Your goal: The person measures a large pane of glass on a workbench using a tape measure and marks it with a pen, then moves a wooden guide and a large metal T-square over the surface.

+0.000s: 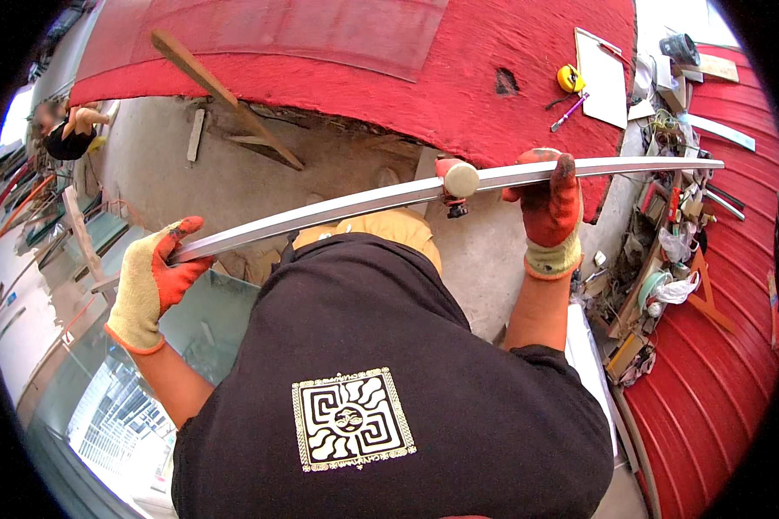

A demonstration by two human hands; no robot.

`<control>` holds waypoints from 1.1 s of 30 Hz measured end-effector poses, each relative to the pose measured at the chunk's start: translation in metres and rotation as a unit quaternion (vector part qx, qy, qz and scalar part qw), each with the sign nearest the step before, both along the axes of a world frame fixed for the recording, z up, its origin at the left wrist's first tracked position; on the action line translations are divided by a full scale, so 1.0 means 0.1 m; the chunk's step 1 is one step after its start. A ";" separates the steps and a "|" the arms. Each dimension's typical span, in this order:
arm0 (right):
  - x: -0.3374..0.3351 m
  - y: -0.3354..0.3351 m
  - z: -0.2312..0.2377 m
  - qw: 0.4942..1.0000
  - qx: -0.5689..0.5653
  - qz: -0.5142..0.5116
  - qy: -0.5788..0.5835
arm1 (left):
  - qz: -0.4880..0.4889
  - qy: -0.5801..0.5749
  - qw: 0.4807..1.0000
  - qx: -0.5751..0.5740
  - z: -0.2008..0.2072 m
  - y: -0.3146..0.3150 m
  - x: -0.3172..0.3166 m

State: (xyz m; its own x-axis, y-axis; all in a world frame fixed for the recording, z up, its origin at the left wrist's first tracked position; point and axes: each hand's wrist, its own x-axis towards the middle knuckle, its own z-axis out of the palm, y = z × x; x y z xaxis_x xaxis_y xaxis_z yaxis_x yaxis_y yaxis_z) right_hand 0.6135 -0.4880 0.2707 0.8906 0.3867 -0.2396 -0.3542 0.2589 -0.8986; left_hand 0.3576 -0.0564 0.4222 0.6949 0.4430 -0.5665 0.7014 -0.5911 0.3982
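Observation:
A long silver metal bar [346, 205] spans the view in front of my torso, its straight edge bent by the lens. Around its left end the fingers of my left hand [156, 275] are closed, in a red-and-cream work glove. My right hand [552, 208], gloved the same way, grips the bar right of its middle, and the far right end sticks out past it. Between the hands, nearer the right, a red fitting with a round beige knob [461, 180] sits on the bar. A small dark part hangs below that fitting.
Ahead is a red-covered table [459, 112] with a clear sheet [320, 35], yellow tape measure [569, 78], purple pen [569, 112] and white board [601, 78]. A wooden beam [225, 97] leans there. Glass panes [208, 320] stand at left, clutter [666, 208] at right. A person [71, 131] is far left.

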 end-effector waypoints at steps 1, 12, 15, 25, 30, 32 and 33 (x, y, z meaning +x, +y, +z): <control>-0.02 0.05 0.03 1.000 0.002 0.005 -0.007 | 0.019 0.001 1.000 -0.011 -0.04 0.05 -0.08; -0.42 0.91 0.14 0.995 0.067 0.010 -0.068 | 0.221 -0.075 0.917 -0.322 -0.34 0.84 -1.14; -0.74 1.54 0.41 0.997 0.045 -0.002 -0.055 | -0.053 -0.180 0.974 -0.128 -0.69 1.28 -1.76; -1.71 3.90 0.86 0.986 0.148 0.058 -0.046 | 0.473 -0.314 0.582 -0.582 -1.09 2.31 -3.33; -2.45 5.20 1.00 0.939 0.078 0.305 -0.136 | 0.380 -0.410 0.715 -0.420 -1.07 2.63 -3.85; -2.56 5.56 0.89 0.908 -0.003 0.391 -0.149 | 0.463 -0.426 0.595 -0.500 -1.07 2.83 -4.05; -2.69 5.78 0.94 0.897 -0.027 0.412 -0.160 | 0.498 -0.430 0.530 -0.535 -1.06 2.93 -4.13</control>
